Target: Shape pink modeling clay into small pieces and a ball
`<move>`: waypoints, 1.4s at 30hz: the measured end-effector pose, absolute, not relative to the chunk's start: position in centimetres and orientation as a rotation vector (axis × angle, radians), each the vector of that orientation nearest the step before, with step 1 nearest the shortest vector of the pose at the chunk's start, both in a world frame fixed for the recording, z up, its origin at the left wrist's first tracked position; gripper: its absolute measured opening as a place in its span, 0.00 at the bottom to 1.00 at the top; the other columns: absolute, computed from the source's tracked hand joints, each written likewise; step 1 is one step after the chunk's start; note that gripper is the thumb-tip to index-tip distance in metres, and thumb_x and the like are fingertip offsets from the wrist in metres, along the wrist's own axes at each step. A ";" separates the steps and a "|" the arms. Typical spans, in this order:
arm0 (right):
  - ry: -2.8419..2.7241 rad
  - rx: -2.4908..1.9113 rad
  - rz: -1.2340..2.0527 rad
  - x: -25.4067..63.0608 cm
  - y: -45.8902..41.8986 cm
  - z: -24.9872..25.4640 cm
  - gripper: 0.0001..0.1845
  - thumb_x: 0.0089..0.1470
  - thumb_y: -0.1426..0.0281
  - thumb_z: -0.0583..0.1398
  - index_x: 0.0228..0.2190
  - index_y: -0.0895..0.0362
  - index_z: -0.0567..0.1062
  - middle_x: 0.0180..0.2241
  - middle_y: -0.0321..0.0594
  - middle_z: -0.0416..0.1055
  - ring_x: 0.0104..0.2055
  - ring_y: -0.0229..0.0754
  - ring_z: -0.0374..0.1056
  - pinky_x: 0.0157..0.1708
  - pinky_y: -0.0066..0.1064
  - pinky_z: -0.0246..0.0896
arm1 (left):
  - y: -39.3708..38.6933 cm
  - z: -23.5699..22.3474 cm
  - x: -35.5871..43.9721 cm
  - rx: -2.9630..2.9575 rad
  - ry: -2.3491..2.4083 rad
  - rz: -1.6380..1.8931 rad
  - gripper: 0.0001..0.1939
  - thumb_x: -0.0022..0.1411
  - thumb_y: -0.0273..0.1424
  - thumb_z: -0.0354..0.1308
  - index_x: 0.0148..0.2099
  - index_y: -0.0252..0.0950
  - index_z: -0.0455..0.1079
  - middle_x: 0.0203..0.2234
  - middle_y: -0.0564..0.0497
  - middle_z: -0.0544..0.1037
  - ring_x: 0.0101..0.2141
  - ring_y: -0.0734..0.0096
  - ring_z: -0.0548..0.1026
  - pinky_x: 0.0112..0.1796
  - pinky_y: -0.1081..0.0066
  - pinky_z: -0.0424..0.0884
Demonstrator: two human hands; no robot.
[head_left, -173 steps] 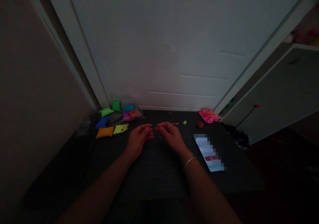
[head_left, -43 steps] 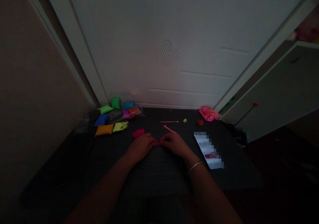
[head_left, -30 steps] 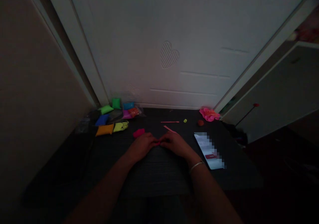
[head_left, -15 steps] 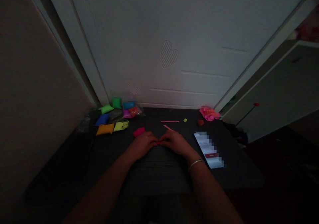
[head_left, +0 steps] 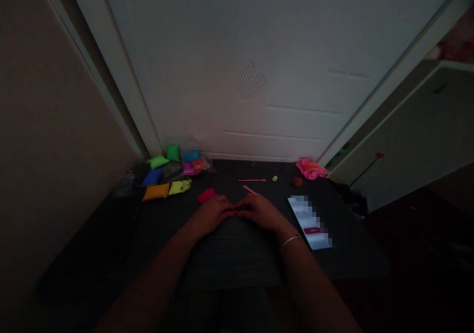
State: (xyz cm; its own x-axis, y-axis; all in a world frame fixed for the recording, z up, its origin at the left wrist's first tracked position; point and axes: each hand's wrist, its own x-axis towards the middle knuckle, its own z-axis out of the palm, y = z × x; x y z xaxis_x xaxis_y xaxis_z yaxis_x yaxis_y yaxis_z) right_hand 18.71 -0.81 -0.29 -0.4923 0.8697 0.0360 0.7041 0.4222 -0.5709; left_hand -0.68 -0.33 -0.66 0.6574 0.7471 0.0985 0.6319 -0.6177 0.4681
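A small piece of pink modelling clay (head_left: 234,213) lies between the fingertips of my two hands, low over the dark table. My left hand (head_left: 212,215) pinches it from the left, with its fingers bent together. From the other side my right hand (head_left: 261,212) meets it with thumb and forefinger; a bracelet circles that wrist. Much of the piece is hidden by the fingers. Just behind my left hand sits a larger pink clay lump (head_left: 206,195). A pink strip-like tool (head_left: 250,189) lies partly behind my right hand.
Coloured clay packets (head_left: 156,191) lie at the back left of the table (head_left: 237,259). A thin pink stick (head_left: 252,180), a yellow bit (head_left: 274,178), a reddish ball (head_left: 297,181) and a pink petalled piece (head_left: 311,169) are further back. A lit phone (head_left: 309,224) lies right.
Both hands stay in nearly the same place. Only the fingertips around the small pink clay piece have shifted slightly.
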 end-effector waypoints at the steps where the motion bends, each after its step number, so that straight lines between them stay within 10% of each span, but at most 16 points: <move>1: -2.366 -1.356 0.693 18.7 -0.8 -0.3 0.10 0.47 0.67 0.60 0.35 0.52 0.75 0.32 0.35 0.69 0.36 0.37 0.65 0.38 0.30 0.58 | -0.4 -0.6 -0.7 2.481 1.082 0.401 0.12 0.59 0.33 0.50 0.42 0.37 0.72 0.33 0.49 0.71 0.36 0.70 0.68 0.37 0.71 0.63; 42: -2.420 -1.291 0.654 18.8 -1.0 0.0 0.07 0.50 0.68 0.58 0.32 0.53 0.76 0.30 0.36 0.68 0.35 0.37 0.65 0.38 0.31 0.59 | -0.5 -0.6 -0.7 2.543 1.032 0.418 0.11 0.59 0.32 0.50 0.36 0.36 0.72 0.31 0.50 0.72 0.35 0.70 0.68 0.36 0.72 0.63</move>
